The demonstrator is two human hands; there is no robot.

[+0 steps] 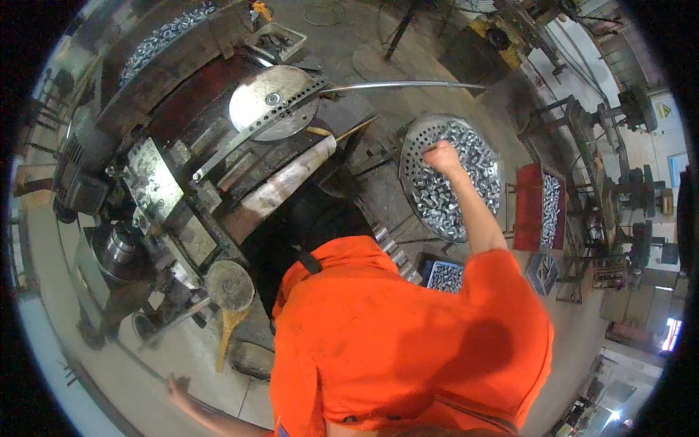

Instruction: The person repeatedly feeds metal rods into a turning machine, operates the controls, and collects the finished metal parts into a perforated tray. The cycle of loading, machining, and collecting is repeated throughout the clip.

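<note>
My right arm reaches forward over a round, perforated metal tray (416, 151) heaped with shiny small metal parts (457, 195). Above the far part of the heap, my right hand (443, 156) is closed. Its fingers hide whatever lies in them. My left arm stretches out to the lower left, well away from the tray. There my left hand (178, 387) looks open, its fingers apart, close to a thin dark rod or line (142, 363). The parts are too small to name surely.
Ahead to the left stands a greasy machine with a round metal disc (251, 109) and a perforated bar (255, 130). A long metal rod (408, 84) extends rightward. A red bin (529, 207) and a blue crate (444, 277) hold metal parts. A wooden-handled round tool (231, 286) lies left.
</note>
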